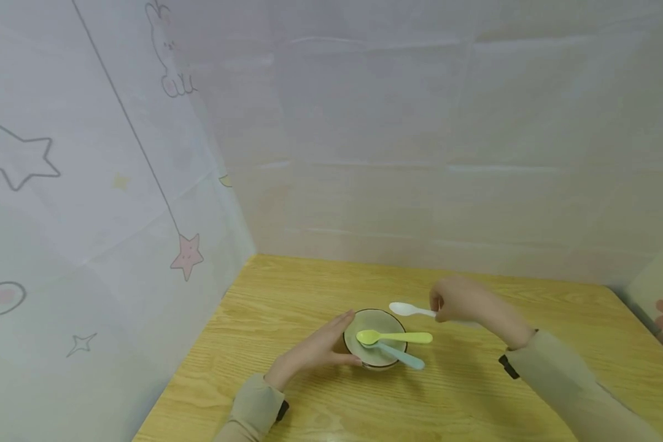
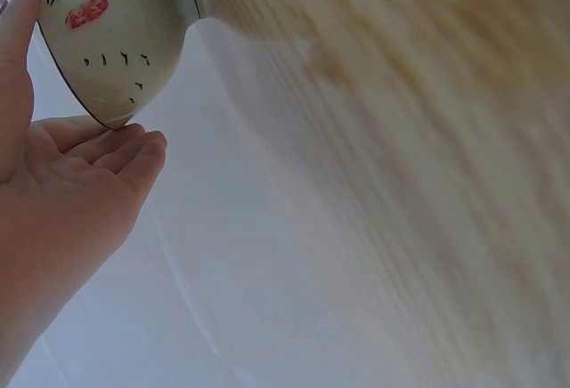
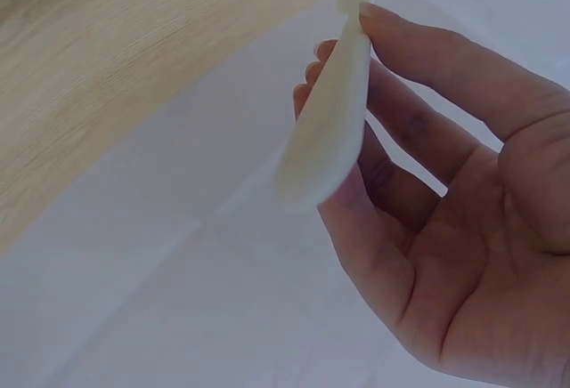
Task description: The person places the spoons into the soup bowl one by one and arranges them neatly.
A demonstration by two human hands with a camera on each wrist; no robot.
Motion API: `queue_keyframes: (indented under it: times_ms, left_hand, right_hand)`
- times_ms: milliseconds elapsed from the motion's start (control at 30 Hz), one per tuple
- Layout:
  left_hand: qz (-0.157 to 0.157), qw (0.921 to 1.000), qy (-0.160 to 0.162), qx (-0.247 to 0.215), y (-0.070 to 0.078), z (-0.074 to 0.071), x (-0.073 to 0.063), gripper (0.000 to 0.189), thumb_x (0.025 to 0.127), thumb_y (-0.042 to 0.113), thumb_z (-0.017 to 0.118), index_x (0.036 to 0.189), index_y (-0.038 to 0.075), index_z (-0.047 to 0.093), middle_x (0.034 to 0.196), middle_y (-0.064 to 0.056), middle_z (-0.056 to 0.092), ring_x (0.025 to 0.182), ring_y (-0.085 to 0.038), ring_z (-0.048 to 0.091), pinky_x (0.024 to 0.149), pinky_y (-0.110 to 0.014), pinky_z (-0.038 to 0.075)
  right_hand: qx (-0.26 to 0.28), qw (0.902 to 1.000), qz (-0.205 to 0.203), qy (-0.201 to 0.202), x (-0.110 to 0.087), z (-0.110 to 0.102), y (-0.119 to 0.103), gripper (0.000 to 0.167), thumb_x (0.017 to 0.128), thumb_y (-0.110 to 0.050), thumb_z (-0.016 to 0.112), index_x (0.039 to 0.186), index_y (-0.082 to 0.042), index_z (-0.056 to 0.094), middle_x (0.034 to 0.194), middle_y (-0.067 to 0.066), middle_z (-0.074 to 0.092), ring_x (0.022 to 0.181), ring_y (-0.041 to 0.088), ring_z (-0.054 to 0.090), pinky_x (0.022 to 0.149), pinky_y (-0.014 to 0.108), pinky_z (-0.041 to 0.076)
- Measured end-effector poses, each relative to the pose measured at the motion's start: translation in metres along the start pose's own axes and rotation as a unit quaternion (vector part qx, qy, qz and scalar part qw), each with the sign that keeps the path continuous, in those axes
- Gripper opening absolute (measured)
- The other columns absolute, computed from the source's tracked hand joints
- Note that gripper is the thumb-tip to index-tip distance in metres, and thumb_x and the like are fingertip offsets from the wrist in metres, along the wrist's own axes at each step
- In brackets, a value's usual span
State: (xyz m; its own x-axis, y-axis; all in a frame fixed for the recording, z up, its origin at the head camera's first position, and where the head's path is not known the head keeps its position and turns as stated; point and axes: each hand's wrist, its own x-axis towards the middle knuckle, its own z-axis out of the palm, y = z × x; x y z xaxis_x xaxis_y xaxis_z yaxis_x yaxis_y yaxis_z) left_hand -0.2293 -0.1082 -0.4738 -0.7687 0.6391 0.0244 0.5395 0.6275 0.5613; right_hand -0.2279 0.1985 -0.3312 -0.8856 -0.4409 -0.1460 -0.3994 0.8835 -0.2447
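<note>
A round ceramic bowl (image 1: pixel 383 319) with a dark rim stands on the table; its outside, in the left wrist view, carries painted green leaves and a red mark. My left hand (image 1: pixel 323 345) holds the bowl's left side, thumb toward the near rim and fingers toward the far rim. Inside lean a yellow spoon (image 1: pixel 403 337) and a light blue spoon (image 1: pixel 400 355), their handles jutting out over the right rim. My right hand (image 1: pixel 464 301) pinches a white spoon (image 1: pixel 411 309) by its handle, above and right of the bowl, with the spoon's head pointing left.
The wood-grain table (image 1: pixel 254 319) reaches back to a pale cloth backdrop (image 1: pixel 364 153). Another cloth with printed stars and cartoon figures hangs along the left side (image 1: pixel 116 245). Dark straps (image 1: pixel 508 367) show at both sleeve cuffs.
</note>
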Motion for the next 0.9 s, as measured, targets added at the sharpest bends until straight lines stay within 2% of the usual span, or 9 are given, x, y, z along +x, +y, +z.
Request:
queue_keyframes:
  times_ms: [567,900]
  left_hand:
    - [-0.006,1.0000,-0.003,-0.003,-0.002,-0.001,-0.002,0.099,0.088,0.051,0.069,0.159,0.005,0.017,0.166,-0.015,0.018,0.153,-0.032,0.024,0.124,-0.051,0.029]
    - [-0.002,1.0000,0.002,0.003,-0.003,0.000,-0.002,0.099,0.088,0.052,0.069,0.159,0.005,0.018,0.166,-0.015,0.019,0.153,-0.031,0.025,0.124,-0.050,0.029]
  right_hand:
    - [-0.017,0.9995,-0.015,-0.023,0.025,0.012,-0.028,0.015,0.075,0.000,0.074,0.072,-0.013,0.069,0.073,-0.003,0.064,0.068,0.013,0.055,0.058,0.026,0.049]
    - [-0.064,0.9971,-0.033,-0.024,0.039,0.020,-0.038,0.014,0.075,-0.002,0.080,0.073,-0.013,0.071,0.075,-0.004,0.066,0.068,0.011,0.056,0.057,0.025,0.050]
